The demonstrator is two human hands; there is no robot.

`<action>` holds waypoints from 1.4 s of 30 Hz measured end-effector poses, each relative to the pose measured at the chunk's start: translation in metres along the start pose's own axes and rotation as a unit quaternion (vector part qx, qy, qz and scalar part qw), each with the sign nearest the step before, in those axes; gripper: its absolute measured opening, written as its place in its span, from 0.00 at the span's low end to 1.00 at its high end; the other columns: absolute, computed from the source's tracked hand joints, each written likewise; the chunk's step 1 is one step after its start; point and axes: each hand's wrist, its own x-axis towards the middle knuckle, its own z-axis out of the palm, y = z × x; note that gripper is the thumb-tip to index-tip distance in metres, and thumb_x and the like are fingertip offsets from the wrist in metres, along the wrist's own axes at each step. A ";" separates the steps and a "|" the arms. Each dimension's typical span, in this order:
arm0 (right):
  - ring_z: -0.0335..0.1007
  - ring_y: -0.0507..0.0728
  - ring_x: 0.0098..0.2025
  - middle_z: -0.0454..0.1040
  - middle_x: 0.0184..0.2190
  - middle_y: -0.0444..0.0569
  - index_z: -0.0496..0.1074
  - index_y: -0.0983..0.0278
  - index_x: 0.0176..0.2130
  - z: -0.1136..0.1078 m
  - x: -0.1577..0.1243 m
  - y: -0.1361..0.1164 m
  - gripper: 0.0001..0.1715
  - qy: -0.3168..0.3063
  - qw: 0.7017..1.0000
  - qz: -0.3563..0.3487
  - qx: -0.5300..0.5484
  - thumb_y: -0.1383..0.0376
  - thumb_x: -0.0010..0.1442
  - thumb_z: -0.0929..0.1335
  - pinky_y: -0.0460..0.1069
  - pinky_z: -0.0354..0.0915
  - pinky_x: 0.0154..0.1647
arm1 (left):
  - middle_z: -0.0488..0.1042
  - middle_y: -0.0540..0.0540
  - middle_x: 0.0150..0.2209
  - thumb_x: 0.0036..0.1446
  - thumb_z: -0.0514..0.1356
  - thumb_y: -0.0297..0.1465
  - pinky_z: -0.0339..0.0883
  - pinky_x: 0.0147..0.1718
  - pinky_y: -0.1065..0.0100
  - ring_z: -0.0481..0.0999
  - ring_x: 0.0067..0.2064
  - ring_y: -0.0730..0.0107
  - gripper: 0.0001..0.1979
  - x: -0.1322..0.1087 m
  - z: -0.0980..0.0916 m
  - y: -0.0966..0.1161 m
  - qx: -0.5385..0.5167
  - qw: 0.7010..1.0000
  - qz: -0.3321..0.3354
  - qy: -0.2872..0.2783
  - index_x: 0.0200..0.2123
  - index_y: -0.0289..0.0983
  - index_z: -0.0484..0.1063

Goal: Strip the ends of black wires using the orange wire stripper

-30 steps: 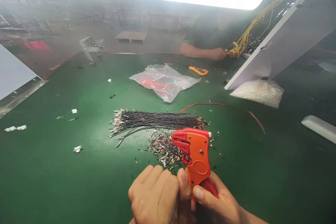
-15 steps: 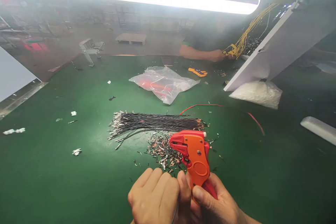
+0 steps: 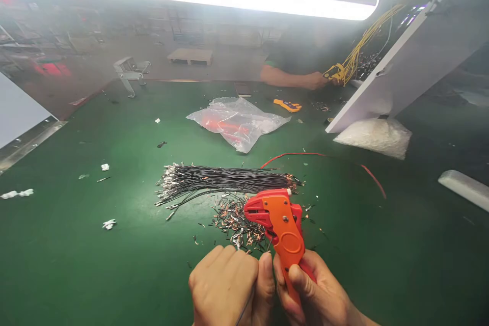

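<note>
My right hand (image 3: 324, 290) is wrapped around the handles of an orange and red wire stripper (image 3: 284, 226), its jaws pointing left. Just left of it, my left hand (image 3: 225, 285) is closed, back of the hand upward, on a thin dark wire (image 3: 245, 309). A short end of that wire rises past the thumb toward the stripper's body. Beyond the tool lies a bundle of black wires (image 3: 229, 179), silvery ends to the left and coppery ends to the right. A pile of wire scraps (image 3: 237, 221) sits between the bundle and my hands.
On the green table (image 3: 76, 265) lie a clear plastic bag (image 3: 240, 122), a yellow tool (image 3: 288, 105), a red strip (image 3: 294, 154) and white scraps. At right, a white panel (image 3: 378, 81) leans above a bag of pale pieces (image 3: 376, 137). Across the table, a person's hand (image 3: 317, 80) is by yellow wires (image 3: 359, 51).
The stripper's head has tipped slightly left, and its handles have opened a little gap from my left thumb. A short wire end now shows between my left thumb and the tool.
</note>
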 end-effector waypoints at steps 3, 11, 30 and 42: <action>0.52 0.44 0.16 0.63 0.17 0.35 0.65 0.63 0.34 0.000 -0.001 0.000 0.31 -0.018 0.999 0.015 0.048 0.40 0.53 0.73 0.41 0.53 0.19 | 0.56 0.57 0.15 0.64 0.54 0.22 0.49 0.18 0.70 0.55 0.16 0.78 0.21 -0.002 0.004 0.003 -0.076 0.994 -0.072 0.026 0.19 0.39 0.56; 0.69 0.55 0.30 0.72 0.31 0.47 0.71 0.63 0.46 -0.003 0.003 -0.008 0.20 -0.046 0.985 -0.132 0.102 0.51 0.64 0.67 0.52 0.67 0.34 | 0.54 0.56 0.17 0.67 0.51 0.25 0.50 0.16 0.71 0.55 0.17 0.79 0.23 0.003 0.011 0.012 -0.260 0.914 -0.306 0.056 0.18 0.39 0.56; 0.65 0.55 0.33 0.71 0.31 0.44 0.73 0.60 0.44 -0.012 0.001 -0.014 0.16 0.066 0.984 -0.134 -0.094 0.54 0.60 0.73 0.52 0.65 0.40 | 0.73 0.49 0.21 0.67 0.50 0.42 0.61 0.25 0.71 0.70 0.24 0.72 0.27 -0.007 0.032 0.009 -0.452 0.768 -0.383 -0.244 0.19 0.38 0.73; 0.72 0.58 0.36 0.77 0.32 0.45 0.78 0.57 0.41 -0.007 -0.005 -0.009 0.22 0.163 0.970 -0.114 -0.142 0.46 0.53 0.75 0.53 0.69 0.45 | 0.64 0.52 0.21 0.66 0.49 0.41 0.54 0.25 0.71 0.60 0.24 0.74 0.24 -0.007 0.032 0.011 -0.422 0.775 -0.386 -0.269 0.21 0.37 0.69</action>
